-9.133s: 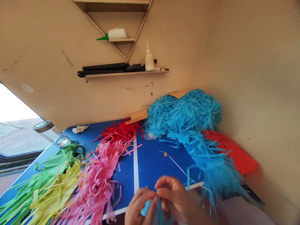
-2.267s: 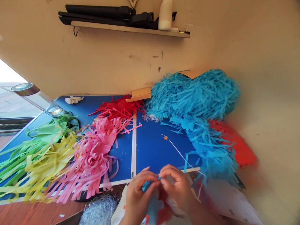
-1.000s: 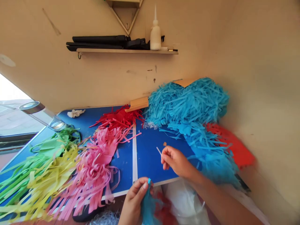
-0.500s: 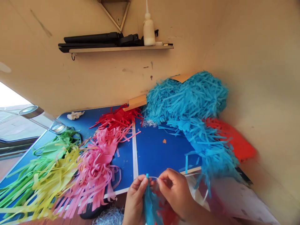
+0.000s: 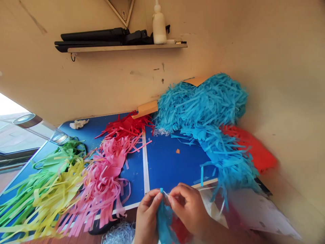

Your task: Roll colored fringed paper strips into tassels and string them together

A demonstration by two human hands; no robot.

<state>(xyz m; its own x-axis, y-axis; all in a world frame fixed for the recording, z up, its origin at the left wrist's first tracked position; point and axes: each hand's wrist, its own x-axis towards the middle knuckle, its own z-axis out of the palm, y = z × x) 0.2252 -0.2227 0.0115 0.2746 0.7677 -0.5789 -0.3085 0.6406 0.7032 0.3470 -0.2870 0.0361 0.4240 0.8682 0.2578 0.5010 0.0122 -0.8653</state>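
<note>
Between thumb and fingers, my left hand (image 5: pixel 149 213) pinches the top of a blue tissue-paper tassel (image 5: pixel 164 223), whose strips hang down below. A small blue loop pokes up above the thumb. My right hand (image 5: pixel 188 206), just to the right, pinches a white string (image 5: pixel 165 194) that runs to the tassel's top. The string's far end trails off behind the right hand. Both hands are held in front of the near edge of the blue table (image 5: pixel 167 166). Something red shows below the right hand, partly hidden by it.
Green (image 5: pixel 58 159), yellow (image 5: pixel 61 189), pink (image 5: pixel 106 169) and red fringed paper (image 5: pixel 127 125) lie at left. A large blue fringe pile (image 5: pixel 203 105) stands at the back right, beside red paper (image 5: pixel 259 152). A glass bottle (image 5: pixel 45 130) rests at the left edge; a wall shelf (image 5: pixel 122 48) holds a squeeze bottle (image 5: pixel 159 27).
The right hand has come slightly closer to the left, and the string between them now slants down to the right. The left hand still pinches the tassel. The camera view has shifted slightly.
</note>
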